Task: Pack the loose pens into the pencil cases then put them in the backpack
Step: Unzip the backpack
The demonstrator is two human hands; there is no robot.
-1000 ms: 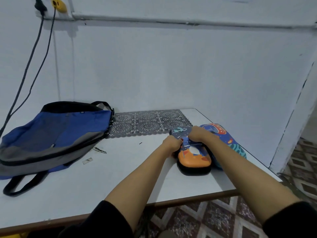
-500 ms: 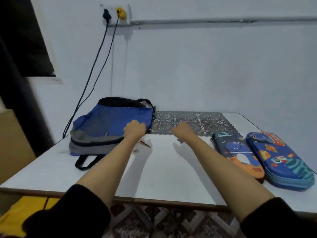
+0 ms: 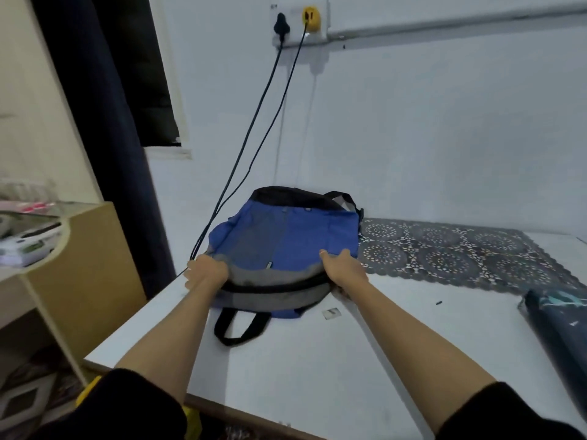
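Note:
A blue, grey and black backpack [image 3: 286,236] lies flat on the white table [image 3: 317,369], its black handle loop hanging toward me. My left hand [image 3: 206,271] grips its near left corner. My right hand [image 3: 341,265] grips its near right corner, thumb on top of the fabric. A dark pencil case [image 3: 559,325] lies at the right edge of the view, partly cut off. No loose pens are visible.
A patterned lace mat [image 3: 460,252] covers the back right of the table. Two cables [image 3: 254,131] run from a wall socket down behind the backpack. A small scrap [image 3: 331,312] lies by the backpack. A beige cabinet [image 3: 79,274] stands left of the table.
My hands left the pencil cases, crossed the table to the left and took hold of the backpack's near corners. The view swung left, so the cases slid to the right edge.

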